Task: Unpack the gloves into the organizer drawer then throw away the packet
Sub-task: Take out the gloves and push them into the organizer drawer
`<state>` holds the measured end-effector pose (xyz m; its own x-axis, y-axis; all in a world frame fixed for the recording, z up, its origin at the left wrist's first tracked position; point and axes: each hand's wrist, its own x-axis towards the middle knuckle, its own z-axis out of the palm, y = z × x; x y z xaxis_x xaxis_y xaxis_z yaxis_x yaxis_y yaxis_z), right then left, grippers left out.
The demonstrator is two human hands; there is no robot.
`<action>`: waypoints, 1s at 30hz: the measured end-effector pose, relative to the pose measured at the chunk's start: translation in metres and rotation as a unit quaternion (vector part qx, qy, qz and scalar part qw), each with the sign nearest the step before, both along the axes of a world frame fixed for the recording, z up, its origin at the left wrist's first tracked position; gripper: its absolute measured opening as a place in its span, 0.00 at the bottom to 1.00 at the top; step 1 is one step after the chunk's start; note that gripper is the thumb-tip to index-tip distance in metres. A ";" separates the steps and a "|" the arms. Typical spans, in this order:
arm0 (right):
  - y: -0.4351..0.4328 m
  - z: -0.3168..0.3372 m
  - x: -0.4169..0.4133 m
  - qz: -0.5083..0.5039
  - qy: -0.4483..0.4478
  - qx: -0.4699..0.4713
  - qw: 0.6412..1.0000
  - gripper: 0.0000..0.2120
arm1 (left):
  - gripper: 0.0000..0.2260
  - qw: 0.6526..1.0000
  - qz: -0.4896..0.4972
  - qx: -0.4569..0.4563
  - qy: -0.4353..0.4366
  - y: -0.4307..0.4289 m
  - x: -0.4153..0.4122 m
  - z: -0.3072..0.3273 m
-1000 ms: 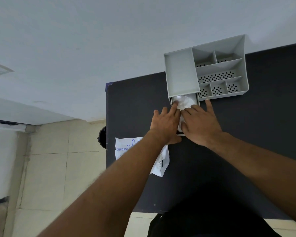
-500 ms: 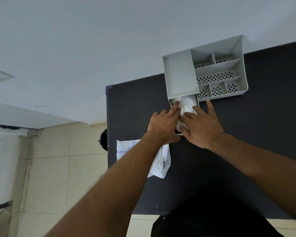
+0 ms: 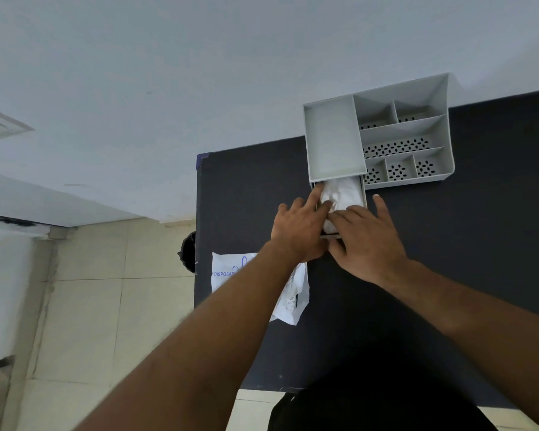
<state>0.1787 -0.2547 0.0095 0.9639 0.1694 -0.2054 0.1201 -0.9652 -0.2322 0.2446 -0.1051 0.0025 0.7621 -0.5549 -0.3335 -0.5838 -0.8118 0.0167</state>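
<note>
Pressing down with both hands, the person works the crumpled white plastic gloves into the pulled-out grey drawer of the pale grey plastic desk organizer. The left hand lies flat, fingers spread, index reaching along the drawer's left wall, fingertips on the gloves. The right hand is flat too, fingers splayed wide, its index and middle over the near part of the gloves, its little finger stretched out past the drawer's right wall onto the dark matte tabletop. Neither hand grips anything; both are pushing.

Room to move: beyond the fingertips the drawer runs under the organizer's body, so the gloves have only that slot ahead. Right of the right hand the tabletop is bare and wide. Left of the left hand the table's edge is near, with pale floor tiles beyond it. Under the left forearm, near that edge, lies the flat white plastic packet with blue print, partly hidden by the arm.

Against half a second ago, the left index finger has slid further forward along the drawer wall, and the right fingers have crept up over more of the gloves. Organizer and packet sit where they were.
</note>
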 end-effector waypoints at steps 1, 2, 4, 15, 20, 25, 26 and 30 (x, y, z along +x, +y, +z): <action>-0.001 -0.001 -0.001 -0.002 -0.007 0.010 1.000 0.22 | 0.36 1.000 0.003 0.006 -0.006 -0.002 0.003 0.001; -0.001 -0.001 -0.002 -0.002 -0.012 0.016 1.000 0.21 | 0.34 1.000 0.005 0.008 -0.017 -0.004 0.005 0.001; -0.003 -0.002 -0.003 0.004 -0.010 0.017 1.000 0.20 | 0.28 0.999 0.010 -0.016 -0.049 -0.007 0.005 0.004; -0.008 0.000 0.005 -0.012 0.027 -0.014 0.999 0.20 | 0.26 0.990 0.073 -0.123 0.001 -0.015 -0.012 0.010; -0.008 0.000 0.007 -0.004 0.031 -0.036 0.999 0.22 | 0.26 0.983 0.112 -0.142 0.003 -0.014 -0.016 0.003; -0.008 0.002 0.014 0.023 0.047 -0.051 0.997 0.24 | 0.19 0.970 0.099 -0.206 -0.080 -0.009 -0.022 -0.006; -0.008 0.002 0.015 0.024 0.050 -0.052 0.997 0.24 | 0.18 0.970 0.103 -0.208 -0.075 -0.010 -0.023 -0.006; -0.008 0.004 0.016 0.017 0.058 -0.032 0.998 0.23 | 0.19 0.972 0.104 -0.207 -0.040 -0.015 -0.025 -0.001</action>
